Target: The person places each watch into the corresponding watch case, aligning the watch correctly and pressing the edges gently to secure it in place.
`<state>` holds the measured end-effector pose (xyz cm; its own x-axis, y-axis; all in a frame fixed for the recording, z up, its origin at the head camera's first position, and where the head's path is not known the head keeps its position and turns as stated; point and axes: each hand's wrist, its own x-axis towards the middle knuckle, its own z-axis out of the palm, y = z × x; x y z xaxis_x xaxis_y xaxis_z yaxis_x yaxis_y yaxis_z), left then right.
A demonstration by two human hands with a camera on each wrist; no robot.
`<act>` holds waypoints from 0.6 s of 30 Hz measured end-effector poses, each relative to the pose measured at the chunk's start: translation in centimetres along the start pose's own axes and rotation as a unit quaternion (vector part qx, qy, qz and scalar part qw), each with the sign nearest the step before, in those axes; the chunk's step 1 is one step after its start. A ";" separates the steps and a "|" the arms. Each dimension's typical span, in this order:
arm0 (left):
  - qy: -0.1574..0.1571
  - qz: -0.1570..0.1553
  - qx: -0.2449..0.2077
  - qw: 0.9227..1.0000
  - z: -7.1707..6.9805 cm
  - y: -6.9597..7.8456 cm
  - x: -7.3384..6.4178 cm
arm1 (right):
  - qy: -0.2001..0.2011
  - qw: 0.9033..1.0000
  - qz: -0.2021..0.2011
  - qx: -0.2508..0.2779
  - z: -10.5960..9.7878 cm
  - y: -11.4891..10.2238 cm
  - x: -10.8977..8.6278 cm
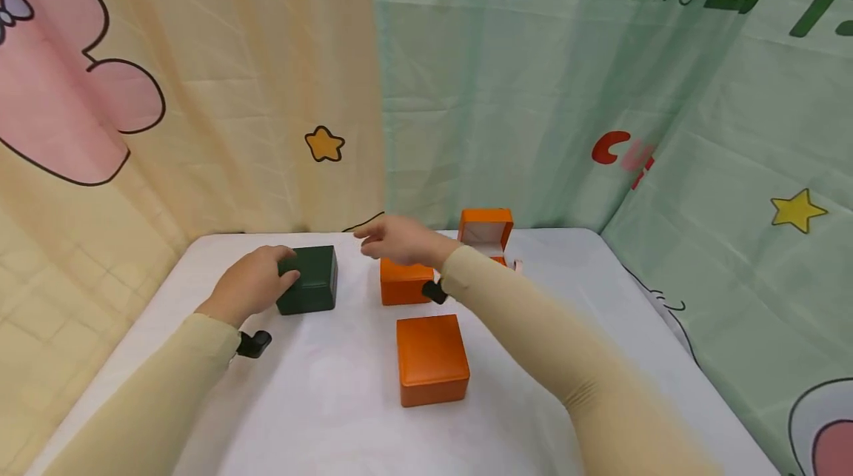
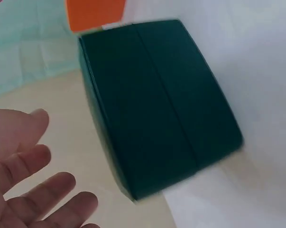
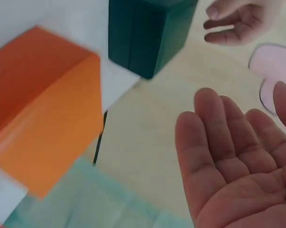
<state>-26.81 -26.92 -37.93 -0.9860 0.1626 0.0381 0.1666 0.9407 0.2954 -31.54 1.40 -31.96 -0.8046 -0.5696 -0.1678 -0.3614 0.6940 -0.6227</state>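
A dark green closed box [image 1: 309, 282] stands at the left of the white table. My left hand [image 1: 248, 285] hovers at its left side, overlapping its edge in the head view. In the left wrist view, a gap shows between the relaxed fingers [image 2: 48, 194] and the green box. My right hand [image 1: 408, 240] reaches leftward above a closed orange box [image 1: 398, 285], partly covering it. Its palm is empty in the right wrist view, with the fingers [image 3: 233, 133] nearly straight.
Another closed orange box [image 1: 433, 359] sits nearer the front. Behind my right forearm, an orange box [image 1: 485, 218] has its lid raised, showing a pale lining; its lower part is mostly hidden. Printed curtains [image 1: 453, 106] hang behind and beside the white tabletop [image 1: 320, 387].
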 end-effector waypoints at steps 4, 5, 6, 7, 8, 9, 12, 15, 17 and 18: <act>0.004 0.017 -0.020 1.000 0.1 2.7 0.9 | 0.061 0.996 0.017 0.057 -3.3 3.4 -3.4; 0.003 0.021 -0.022 1.000 0.1 3.5 1.1 | 0.078 0.995 0.023 0.059 -3.9 4.5 -4.2; 0.002 0.025 -0.024 0.999 0.2 4.3 1.3 | 0.095 0.994 0.028 0.056 -4.6 5.5 -5.0; -0.001 0.028 -0.026 0.999 0.3 5.2 1.5 | 0.109 0.992 0.032 0.049 -5.1 6.7 -5.8; -0.004 0.032 -0.027 0.999 0.4 6.0 1.7 | 0.121 0.991 0.042 0.042 -5.5 7.8 -6.5; -0.008 0.039 -0.028 0.999 0.6 6.9 1.8 | 0.130 0.990 0.053 0.026 -5.8 9.0 -7.1; -0.018 0.059 -0.034 0.998 1.4 9.3 2.4 | 0.137 0.986 0.091 -0.023 -6.2 12.7 -8.9; -0.026 0.082 -0.040 0.995 2.1 11.6 3.0 | 0.125 0.981 0.126 -0.074 -6.2 16.2 -10.3; -0.033 0.096 -0.045 0.994 2.6 13.1 3.5 | 0.115 0.978 0.145 -0.101 -6.0 18.4 -11.2; -0.038 0.102 -0.047 0.993 2.8 13.7 3.8 | 0.110 0.976 0.154 -0.112 -5.9 19.4 -11.5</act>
<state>-28.23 -12.55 -36.43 -0.9277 0.3717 0.0345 0.3565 0.8551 0.3765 -32.06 24.03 -37.62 -0.9639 -0.2281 -0.1373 -0.1611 0.9103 -0.3813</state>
